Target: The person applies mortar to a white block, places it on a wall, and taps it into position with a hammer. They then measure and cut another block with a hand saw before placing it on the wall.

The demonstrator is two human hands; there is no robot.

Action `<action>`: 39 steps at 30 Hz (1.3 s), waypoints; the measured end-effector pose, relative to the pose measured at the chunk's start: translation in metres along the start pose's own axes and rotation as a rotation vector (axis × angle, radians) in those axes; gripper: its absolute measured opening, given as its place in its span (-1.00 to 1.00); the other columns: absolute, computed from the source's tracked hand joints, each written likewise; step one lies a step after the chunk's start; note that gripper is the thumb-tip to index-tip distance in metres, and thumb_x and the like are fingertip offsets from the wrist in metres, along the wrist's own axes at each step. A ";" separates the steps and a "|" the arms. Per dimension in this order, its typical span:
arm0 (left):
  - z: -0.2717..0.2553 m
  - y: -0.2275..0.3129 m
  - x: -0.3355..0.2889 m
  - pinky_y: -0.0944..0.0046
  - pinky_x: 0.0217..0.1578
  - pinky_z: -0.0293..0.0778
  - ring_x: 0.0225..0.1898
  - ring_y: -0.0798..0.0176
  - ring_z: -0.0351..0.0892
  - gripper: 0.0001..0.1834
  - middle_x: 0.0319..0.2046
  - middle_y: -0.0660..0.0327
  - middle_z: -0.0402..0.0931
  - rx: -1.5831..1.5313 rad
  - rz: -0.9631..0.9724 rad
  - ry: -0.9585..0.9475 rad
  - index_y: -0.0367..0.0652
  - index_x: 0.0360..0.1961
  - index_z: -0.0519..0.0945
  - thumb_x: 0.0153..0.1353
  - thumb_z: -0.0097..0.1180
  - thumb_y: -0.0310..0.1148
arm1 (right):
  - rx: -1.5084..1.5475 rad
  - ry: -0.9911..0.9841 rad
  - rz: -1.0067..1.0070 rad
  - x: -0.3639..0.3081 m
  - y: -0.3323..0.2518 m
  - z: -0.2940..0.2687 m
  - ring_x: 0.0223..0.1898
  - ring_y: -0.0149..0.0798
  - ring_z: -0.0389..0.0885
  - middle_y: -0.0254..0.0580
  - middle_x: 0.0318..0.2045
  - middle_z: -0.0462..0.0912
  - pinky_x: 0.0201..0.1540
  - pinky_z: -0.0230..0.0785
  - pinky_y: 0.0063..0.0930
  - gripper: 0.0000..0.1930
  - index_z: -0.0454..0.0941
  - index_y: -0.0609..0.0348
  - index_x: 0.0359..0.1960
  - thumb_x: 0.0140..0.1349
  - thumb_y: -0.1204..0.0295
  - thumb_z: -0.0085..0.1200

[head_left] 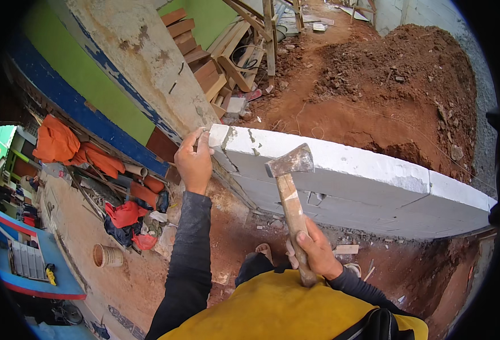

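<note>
My right hand (318, 252) is closed around the wooden handle of a hatchet (289, 195). Its worn, mortar-stained metal head is uppermost, in front of the face of a white block wall (340, 160). At the wall's left end, beside a concrete column (148, 56), my left hand (195, 161) has its fingers curled against a short white end block (218, 135). Grey mortar shows in the joint next to this block. The left fingertips are partly hidden at the block's edge.
Beyond the wall lies a mound of reddish soil (397, 85). Timber planks (235, 54) lean near the column. A bucket (107, 255), red cloth (126, 214) and orange tarp (63, 141) lie at left. Rubble lines the wall's foot, near my sandalled foot (264, 250).
</note>
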State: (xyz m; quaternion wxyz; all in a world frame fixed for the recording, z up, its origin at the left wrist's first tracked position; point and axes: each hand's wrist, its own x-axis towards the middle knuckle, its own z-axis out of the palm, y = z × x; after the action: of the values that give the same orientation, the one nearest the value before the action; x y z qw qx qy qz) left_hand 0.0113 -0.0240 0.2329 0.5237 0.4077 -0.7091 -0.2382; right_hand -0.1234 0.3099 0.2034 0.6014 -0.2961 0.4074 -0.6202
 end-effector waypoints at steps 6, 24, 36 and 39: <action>0.006 0.001 0.001 0.29 -0.44 0.60 -0.50 0.33 0.70 -0.72 -0.18 0.04 0.81 0.052 -0.130 -0.132 -0.32 0.06 0.77 0.46 0.27 -0.36 | 0.121 -0.171 0.045 -0.007 0.016 -0.005 -0.44 -0.41 0.51 -0.21 -0.30 0.54 -0.35 0.46 -0.47 -0.22 -0.18 0.01 0.73 0.65 0.17 -0.08; 0.016 -0.016 -0.008 0.10 0.05 0.65 0.02 -0.08 0.78 -0.72 -0.01 0.03 0.78 0.327 0.236 -0.139 -0.14 0.00 0.79 0.29 0.22 -0.52 | -0.650 0.148 -0.292 0.102 0.016 0.008 0.23 0.32 0.63 0.35 0.25 0.59 0.27 0.45 -0.02 -0.34 0.21 0.22 0.54 0.59 0.08 0.02; 0.019 -0.019 -0.012 0.07 0.01 0.67 -0.02 -0.08 0.79 -0.63 -0.03 0.06 0.78 0.329 0.250 -0.107 -0.06 0.03 0.79 0.23 0.17 -0.55 | -0.533 0.258 -0.297 0.134 0.063 0.036 -0.39 -0.32 0.55 -0.15 -0.29 0.54 -0.31 0.45 -0.33 -0.45 0.33 0.22 0.33 0.62 0.01 -0.04; 0.018 -0.018 -0.012 0.09 0.02 0.65 -0.01 -0.11 0.78 -0.67 -0.04 0.00 0.77 0.348 0.237 -0.103 -0.12 0.02 0.79 0.27 0.17 -0.52 | -0.562 0.219 -0.154 0.139 0.063 0.038 -0.46 -0.44 0.50 -0.26 -0.33 0.50 -0.44 0.39 -0.45 -0.49 0.34 0.22 0.28 0.62 0.01 -0.04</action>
State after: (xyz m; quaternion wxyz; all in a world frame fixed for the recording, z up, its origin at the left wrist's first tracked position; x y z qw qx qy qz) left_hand 0.0015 -0.0252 0.2067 0.4327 0.3929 -0.8084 -0.0694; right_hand -0.0732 0.1708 0.1508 0.3994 -0.4122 0.6019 -0.5552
